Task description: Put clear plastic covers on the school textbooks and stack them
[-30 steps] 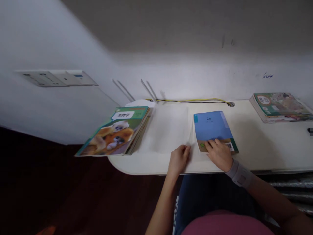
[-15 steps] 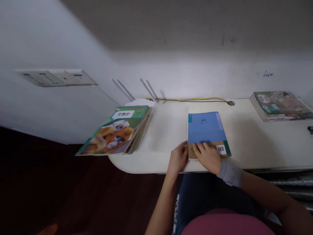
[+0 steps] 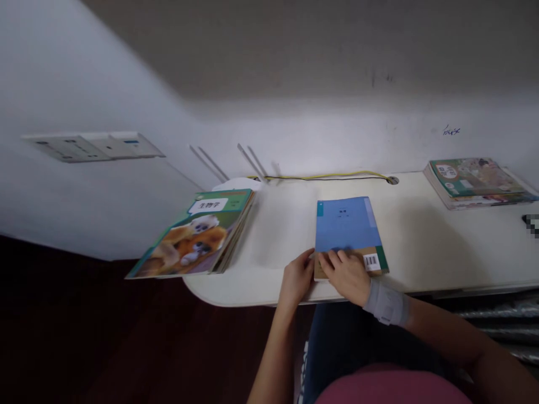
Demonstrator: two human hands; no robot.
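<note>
A blue softcover book (image 3: 346, 227) with a tan band and barcode along its lower part lies on the white desk (image 3: 438, 247). My right hand (image 3: 345, 276), with a grey wrist brace (image 3: 385, 303), lies across that lower band, its fingers spread on the cover. My left hand (image 3: 297, 278) stands against the book's left edge, its fingertips touching the edge. Left of both hands is a thick stack of books, topped by a biology textbook (image 3: 189, 235) with a monkey cover.
The biology stack overhangs the desk's rounded left end, above a dark floor. Another stack of books (image 3: 475, 183) lies at the far right. A yellow and black cable (image 3: 324, 177) runs along the wall to a hole in the desk. A wall panel (image 3: 92, 147) is at upper left.
The blue book has slid left and turned squarer to the desk edge. My left hand has come against its edge, and my right hand has moved left with it.
</note>
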